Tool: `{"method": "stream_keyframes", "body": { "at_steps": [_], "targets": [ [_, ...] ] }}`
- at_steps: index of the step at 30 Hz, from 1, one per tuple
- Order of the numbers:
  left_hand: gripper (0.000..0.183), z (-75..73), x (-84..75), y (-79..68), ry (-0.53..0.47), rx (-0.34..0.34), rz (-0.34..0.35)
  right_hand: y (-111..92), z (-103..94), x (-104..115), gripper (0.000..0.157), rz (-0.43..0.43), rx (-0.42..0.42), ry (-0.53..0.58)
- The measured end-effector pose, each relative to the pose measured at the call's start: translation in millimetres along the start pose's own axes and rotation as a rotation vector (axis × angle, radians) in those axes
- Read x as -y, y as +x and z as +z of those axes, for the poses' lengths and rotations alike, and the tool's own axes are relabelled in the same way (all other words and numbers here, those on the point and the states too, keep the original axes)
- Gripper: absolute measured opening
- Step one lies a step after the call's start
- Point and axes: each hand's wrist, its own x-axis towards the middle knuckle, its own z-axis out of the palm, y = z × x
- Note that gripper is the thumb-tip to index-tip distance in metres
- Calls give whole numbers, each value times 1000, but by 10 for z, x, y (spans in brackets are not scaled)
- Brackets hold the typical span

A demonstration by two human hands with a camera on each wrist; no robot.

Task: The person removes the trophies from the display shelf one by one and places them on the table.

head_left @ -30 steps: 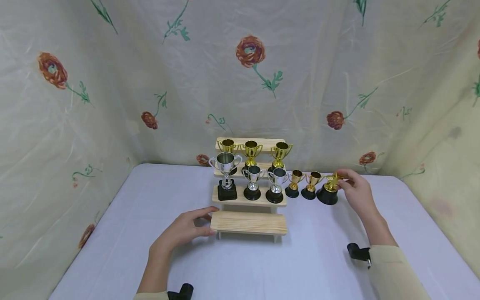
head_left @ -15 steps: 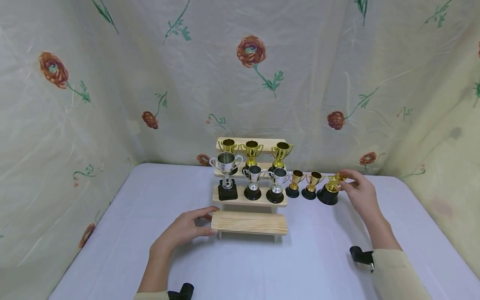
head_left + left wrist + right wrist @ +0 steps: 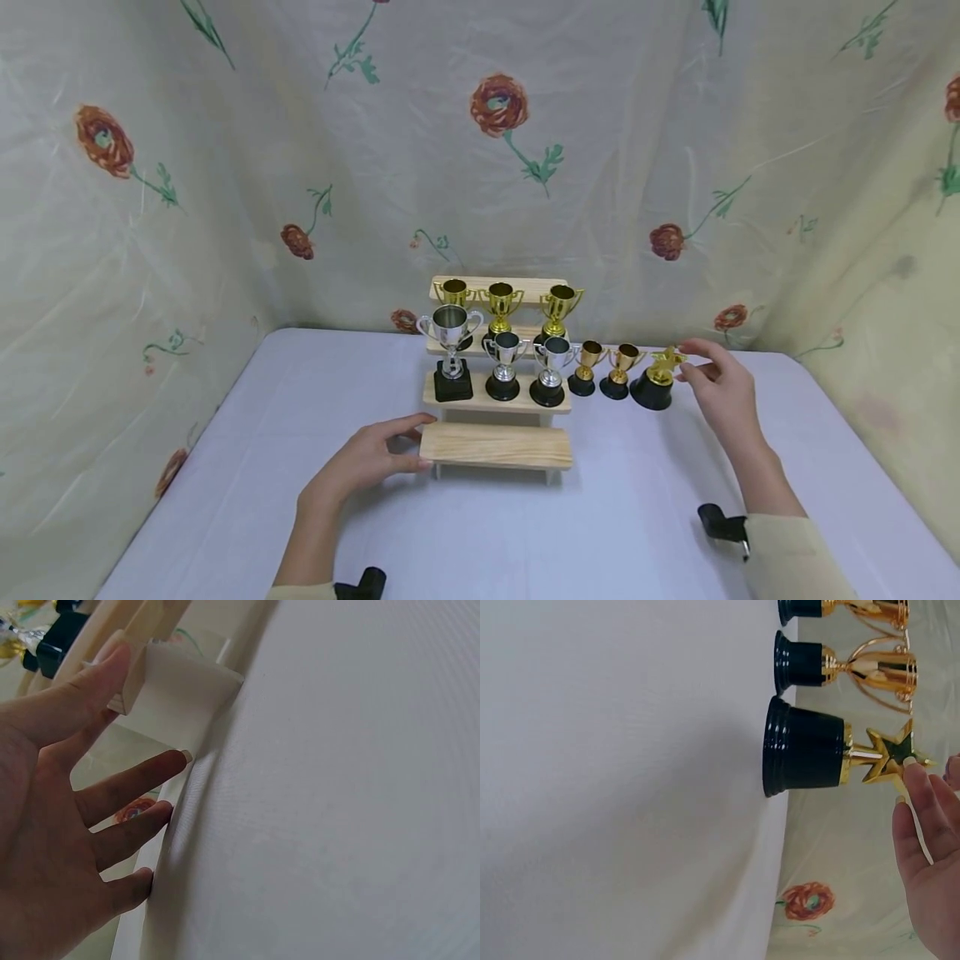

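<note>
A stepped wooden display stand (image 3: 498, 446) has its front step facing me. With thumb and index finger my left hand (image 3: 367, 454) pinches the left end of that step; in the left wrist view its other fingers (image 3: 135, 784) stretch out below. My right hand (image 3: 723, 392) is at the right side of a gold star trophy (image 3: 665, 367) on a black base. Its fingers (image 3: 926, 799) are extended and overlap the star's edge in the right wrist view. The trophy stands upright on the table, right of two small bronze-coloured cup trophies (image 3: 623, 360).
A tall silver cup trophy (image 3: 452, 329) and two smaller silver cup trophies (image 3: 505, 350) stand on the step behind the front one. Three gold cup trophies (image 3: 558, 304) occupy the step behind those. Flowered cloth (image 3: 600, 167) hangs behind the white-covered table (image 3: 622, 517).
My right hand has eased slightly right from the star trophy, and more of the star shows, now turned to face me. My left hand keeps its place on the stand.
</note>
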Motion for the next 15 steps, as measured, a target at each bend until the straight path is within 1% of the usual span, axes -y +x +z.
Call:
{"method": "stream_keyframes", "body": {
  "at_steps": [7,15],
  "targets": [
    [60,2,6,-1,3,-6,-5,-70,15,155,29,-39,-14,9],
    [60,9,7,0,2,-6,-5,-148,24,249,28,-40,2,32]
  ]
}}
